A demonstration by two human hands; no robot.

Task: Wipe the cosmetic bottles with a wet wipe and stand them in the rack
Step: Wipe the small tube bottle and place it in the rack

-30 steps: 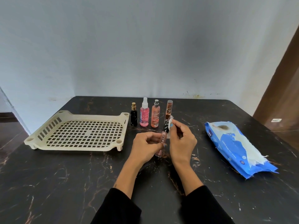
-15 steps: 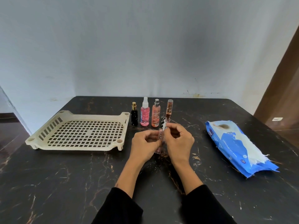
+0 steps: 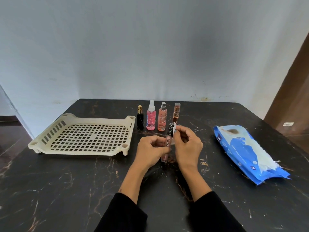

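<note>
Lip gloss tube (image 3: 167,144) is off the table, held near upright with a slight tilt, black cap on top, clear pink body below, lettering down the side. Left hand (image 3: 151,150) grips the tube mid-body, fingers curled round it. Right hand (image 3: 188,145) pinches a small scrap of wet wipe (image 3: 174,129) against the cap end, thumb and fingers closed on it. The two hands are close together, tube between them.

Behind them, four bottles stand in a row on the table: black bottle with gold cap (image 3: 140,120), pink spray bottle (image 3: 151,118), peach spray bottle (image 3: 162,119), thin amber tube (image 3: 176,113). All upright, just beside each other, near the rack's right rear corner.

Cream plastic rack (image 3: 50,149) sits to the left, grid floor, nothing in it.

Blue wipes pack (image 3: 234,144) lies flat well to the right, white wipe showing at its torn end.

Dark marbled table (image 3: 66,190), black sleeves (image 3: 215,215) on both arms.
</note>
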